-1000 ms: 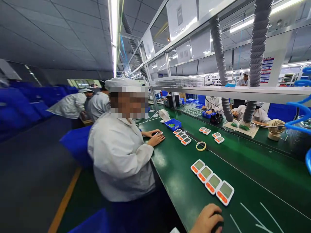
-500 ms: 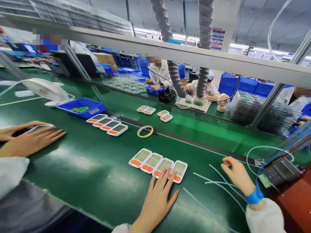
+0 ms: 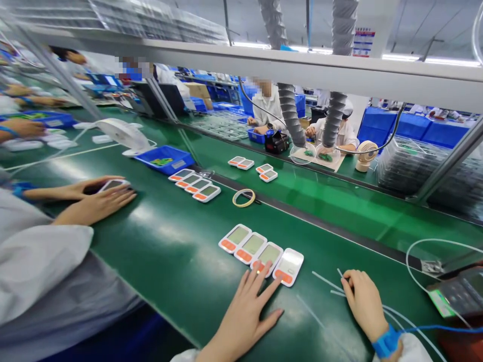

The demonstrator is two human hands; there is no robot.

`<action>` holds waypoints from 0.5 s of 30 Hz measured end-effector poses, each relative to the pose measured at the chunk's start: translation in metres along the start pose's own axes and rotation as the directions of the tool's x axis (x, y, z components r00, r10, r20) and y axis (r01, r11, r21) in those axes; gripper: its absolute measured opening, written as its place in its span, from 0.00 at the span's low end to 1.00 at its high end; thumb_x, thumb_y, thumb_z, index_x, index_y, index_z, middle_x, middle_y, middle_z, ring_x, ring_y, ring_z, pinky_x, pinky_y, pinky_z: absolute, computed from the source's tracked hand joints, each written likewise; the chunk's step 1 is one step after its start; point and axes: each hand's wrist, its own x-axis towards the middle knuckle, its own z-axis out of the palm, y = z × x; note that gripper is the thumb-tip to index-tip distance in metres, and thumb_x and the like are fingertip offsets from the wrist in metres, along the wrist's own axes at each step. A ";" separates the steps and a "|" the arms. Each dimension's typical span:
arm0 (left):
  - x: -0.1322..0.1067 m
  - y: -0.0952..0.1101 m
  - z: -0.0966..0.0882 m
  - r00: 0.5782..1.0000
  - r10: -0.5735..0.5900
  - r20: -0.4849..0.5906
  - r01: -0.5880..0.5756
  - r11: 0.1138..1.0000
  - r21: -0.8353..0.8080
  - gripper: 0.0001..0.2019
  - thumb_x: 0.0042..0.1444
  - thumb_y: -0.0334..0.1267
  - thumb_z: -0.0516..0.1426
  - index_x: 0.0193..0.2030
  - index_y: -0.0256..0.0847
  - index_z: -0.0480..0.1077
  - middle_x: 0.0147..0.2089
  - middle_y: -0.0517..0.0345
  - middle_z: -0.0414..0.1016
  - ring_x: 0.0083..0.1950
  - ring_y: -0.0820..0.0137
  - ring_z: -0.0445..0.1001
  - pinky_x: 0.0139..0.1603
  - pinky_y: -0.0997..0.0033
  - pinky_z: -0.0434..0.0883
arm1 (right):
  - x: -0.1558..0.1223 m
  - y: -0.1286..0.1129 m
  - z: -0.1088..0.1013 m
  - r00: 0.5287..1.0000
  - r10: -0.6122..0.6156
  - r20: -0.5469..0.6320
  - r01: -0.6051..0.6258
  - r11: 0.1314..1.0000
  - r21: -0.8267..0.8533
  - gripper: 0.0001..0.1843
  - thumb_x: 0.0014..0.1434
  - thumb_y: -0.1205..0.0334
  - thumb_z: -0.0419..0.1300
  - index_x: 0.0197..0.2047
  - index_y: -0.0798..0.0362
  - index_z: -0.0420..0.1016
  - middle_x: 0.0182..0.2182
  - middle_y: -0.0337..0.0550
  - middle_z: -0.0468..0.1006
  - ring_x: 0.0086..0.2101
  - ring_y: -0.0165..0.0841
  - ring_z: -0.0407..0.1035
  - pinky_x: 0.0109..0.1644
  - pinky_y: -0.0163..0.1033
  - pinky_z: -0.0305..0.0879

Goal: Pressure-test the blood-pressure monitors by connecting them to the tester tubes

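A row of several white handheld units with grey screens and orange buttons (image 3: 252,244) lies on the green bench. My left hand (image 3: 247,304) is open, palm down, with its fingers spread at the two rightmost units. Its index fingertip is at the orange button of the rightmost unit (image 3: 291,261), whose screen looks paler and shows a small dark mark. To the right, my right hand (image 3: 362,301) has its fingers curled closed over thin white strips (image 3: 324,280). Whether it grips one is hidden. A blue band circles that wrist.
Beyond are a tape roll (image 3: 243,198), more units (image 3: 206,192) and a blue tray (image 3: 166,160). A co-worker's hands (image 3: 96,201) hold a unit at left. A dark meter (image 3: 460,291) stands at right. A metal rail (image 3: 339,229) crosses behind the row.
My right hand has come down and left onto the white strips. My left index finger has moved onto the rightmost unit's button, and that screen has changed. The view has shifted left.
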 end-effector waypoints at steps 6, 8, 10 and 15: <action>-0.001 -0.006 0.003 1.000 0.015 0.025 -0.014 0.999 -0.052 0.32 0.60 0.50 0.58 0.70 0.51 0.59 0.72 0.47 0.56 0.68 0.44 0.61 0.63 0.41 0.65 | -0.001 -0.001 -0.001 1.000 0.014 0.005 -0.014 0.999 0.047 0.21 0.73 0.49 0.44 0.38 0.51 0.70 0.28 0.40 0.69 0.31 0.37 0.65 0.37 0.41 0.57; -0.004 -0.009 0.002 0.999 -0.032 -0.002 0.032 0.998 -0.055 0.32 0.61 0.47 0.57 0.71 0.48 0.56 0.72 0.45 0.55 0.69 0.45 0.60 0.63 0.42 0.66 | -0.002 -0.001 0.000 1.000 0.005 0.004 -0.006 0.998 0.057 0.21 0.73 0.49 0.44 0.36 0.51 0.69 0.29 0.41 0.69 0.32 0.37 0.66 0.38 0.41 0.58; -0.007 -0.012 0.003 0.990 -0.128 -0.064 0.125 0.991 -0.050 0.32 0.62 0.44 0.55 0.72 0.44 0.53 0.73 0.41 0.53 0.71 0.45 0.57 0.63 0.40 0.65 | -0.002 0.000 0.001 1.000 -0.004 0.009 0.003 0.998 0.063 0.21 0.73 0.49 0.43 0.35 0.51 0.69 0.30 0.41 0.70 0.32 0.37 0.66 0.38 0.41 0.58; -0.014 -0.022 0.006 0.972 -0.215 -0.096 0.215 0.976 -0.007 0.29 0.62 0.47 0.56 0.69 0.44 0.59 0.73 0.40 0.52 0.72 0.41 0.53 0.60 0.39 0.69 | -0.002 0.002 0.001 1.000 0.004 0.013 -0.005 0.998 0.061 0.21 0.73 0.49 0.43 0.35 0.50 0.68 0.30 0.41 0.69 0.31 0.37 0.66 0.37 0.42 0.58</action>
